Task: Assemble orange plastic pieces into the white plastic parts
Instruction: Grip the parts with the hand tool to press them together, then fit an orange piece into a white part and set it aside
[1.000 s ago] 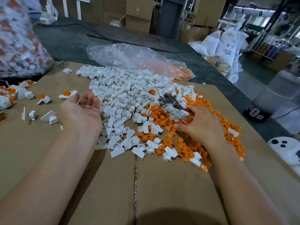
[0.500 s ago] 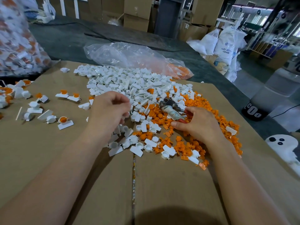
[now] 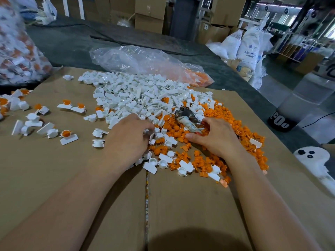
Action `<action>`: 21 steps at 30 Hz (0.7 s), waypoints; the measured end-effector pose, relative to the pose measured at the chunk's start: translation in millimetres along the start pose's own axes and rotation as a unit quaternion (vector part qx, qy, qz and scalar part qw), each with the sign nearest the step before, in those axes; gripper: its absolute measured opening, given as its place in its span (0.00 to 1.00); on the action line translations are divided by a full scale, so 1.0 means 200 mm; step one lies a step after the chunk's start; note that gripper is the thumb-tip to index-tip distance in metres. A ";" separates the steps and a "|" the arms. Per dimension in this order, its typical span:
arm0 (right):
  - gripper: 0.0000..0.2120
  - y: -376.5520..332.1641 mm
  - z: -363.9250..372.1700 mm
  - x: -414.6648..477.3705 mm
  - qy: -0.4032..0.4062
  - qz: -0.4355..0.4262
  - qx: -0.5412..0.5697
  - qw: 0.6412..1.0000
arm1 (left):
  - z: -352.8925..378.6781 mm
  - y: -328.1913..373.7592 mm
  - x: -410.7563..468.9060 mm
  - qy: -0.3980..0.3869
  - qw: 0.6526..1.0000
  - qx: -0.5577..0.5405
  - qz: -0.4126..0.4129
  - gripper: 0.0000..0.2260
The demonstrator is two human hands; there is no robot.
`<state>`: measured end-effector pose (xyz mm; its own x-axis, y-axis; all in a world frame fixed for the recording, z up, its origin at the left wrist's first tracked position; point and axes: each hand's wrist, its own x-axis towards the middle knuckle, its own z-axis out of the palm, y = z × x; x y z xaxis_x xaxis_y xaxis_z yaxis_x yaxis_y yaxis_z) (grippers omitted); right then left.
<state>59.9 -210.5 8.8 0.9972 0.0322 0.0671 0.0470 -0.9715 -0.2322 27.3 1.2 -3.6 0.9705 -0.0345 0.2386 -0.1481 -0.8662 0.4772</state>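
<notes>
Cardboard: a flat brown cardboard sheet (image 3: 181, 205) lies under the heap of white plastic parts and carries everything loose.
White heap: the heap of white plastic parts (image 3: 137, 95), small cups with flat tabs, serves as landmark here.
Filled bag: a large clear bag of white-and-orange pieces (image 3: 16, 51) stands well to the left of the white heap, off the cardboard.
Orange heap: small orange plastic pieces (image 3: 226, 116) spread along the white heap's right side, touching it and mixed into its near edge.
Crumpled bag: a clear plastic bag (image 3: 145, 60) lies just behind the white heap, with orange bits in its right end.
Joined pieces: white parts with orange inserts (image 3: 68, 137) lie scattered to the left of the white heap, apart from it.
Left hand: the left hand (image 3: 128, 136) rests palm down at the white heap's near edge, fingers curled into the parts; whether it holds one I cannot tell.
Right hand: the right hand (image 3: 217, 136) lies on the orange pieces just right of the white heap, thumb and fingers curled round the pliers' red handle.
Pliers: taped metal pliers (image 3: 184, 116) point from the right hand toward the white heap.
</notes>
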 end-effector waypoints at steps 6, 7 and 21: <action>0.40 -0.02 0.00 -0.01 -0.006 0.008 0.006 1.000 | 0.00 0.00 0.00 0.014 1.000 0.021 -0.011 0.14; 0.40 -0.02 0.00 -0.01 -0.006 0.007 0.005 1.000 | 0.01 0.00 -0.01 0.008 1.000 0.027 -0.008 0.15; 0.13 -0.15 -0.03 -0.08 0.148 -0.162 0.164 0.962 | -0.06 0.04 -0.02 0.136 0.963 -0.221 -0.065 0.09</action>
<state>42.1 -184.1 19.9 0.8694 0.2059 0.4492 0.4171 -0.7932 -0.4438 20.9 -0.1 9.4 0.9094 0.2443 0.3367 -0.1536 -0.5549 0.8176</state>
